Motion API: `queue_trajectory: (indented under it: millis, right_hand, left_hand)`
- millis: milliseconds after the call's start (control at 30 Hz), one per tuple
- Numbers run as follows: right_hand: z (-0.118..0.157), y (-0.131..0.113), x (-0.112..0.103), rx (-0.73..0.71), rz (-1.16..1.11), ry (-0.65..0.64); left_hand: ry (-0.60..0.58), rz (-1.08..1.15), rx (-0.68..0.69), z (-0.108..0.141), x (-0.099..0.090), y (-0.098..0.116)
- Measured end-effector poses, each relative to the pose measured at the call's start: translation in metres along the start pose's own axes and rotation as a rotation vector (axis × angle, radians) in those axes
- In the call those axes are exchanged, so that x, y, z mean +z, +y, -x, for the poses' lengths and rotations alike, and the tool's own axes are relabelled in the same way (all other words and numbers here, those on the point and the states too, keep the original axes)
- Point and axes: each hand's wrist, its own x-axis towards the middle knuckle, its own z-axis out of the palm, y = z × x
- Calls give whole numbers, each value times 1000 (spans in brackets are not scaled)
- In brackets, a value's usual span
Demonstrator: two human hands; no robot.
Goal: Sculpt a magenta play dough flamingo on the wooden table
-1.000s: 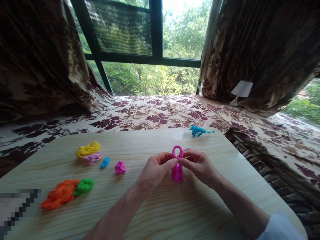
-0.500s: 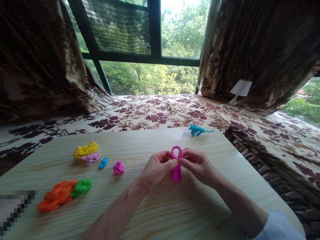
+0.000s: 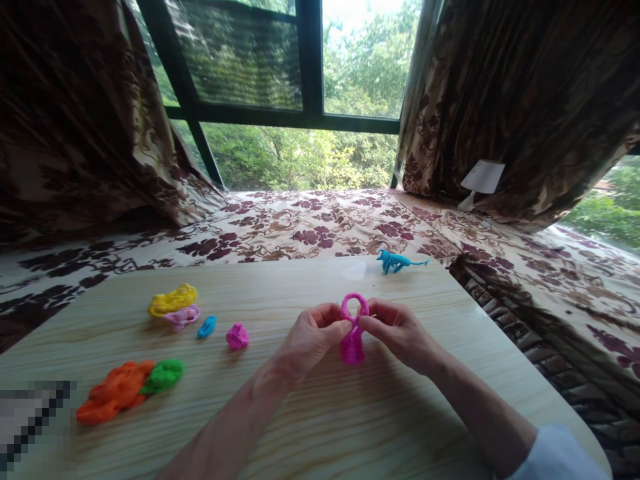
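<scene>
- Head view: pink loop (image 3: 353,350) upright between both hands, over the tabletop (image 3: 300,427)
- Left hand (image 3: 315,333) pinches its left side, thumb and finger closed
- Right hand (image 3: 395,330) pinches its right side likewise
- Pink lump (image 3: 237,336) lies left of them

And here on the desk (image 3: 300,427), lumps (image 3: 237,336) lie left, the animal figurine (image 3: 394,261) sits back right; cloth (image 3: 315,223) stretches behind, and beyond that, the window (image 3: 313,67)!
</scene>
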Motion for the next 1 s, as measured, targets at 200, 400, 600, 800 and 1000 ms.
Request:
queue_trajectory:
  millis: [200,400,600,800,1000]
  right_hand:
    - [-2,2,-7,21,-11,62]
    - [-1,1,-3,4,29,1]
    - [-3,4,-6,-13,63,62]
    - [0,-2,-2,-19,56,26]
    - [0,-5,3,-90,156,56]
  left_hand:
    - [67,-7,28,0,-7,1]
    - [59,-50,38,-1,-4,4]
    - [104,-106,90,4,-1,4]
    - [368,-538,330,7,9,1]
    - [456,-799,497,7,11,-2]
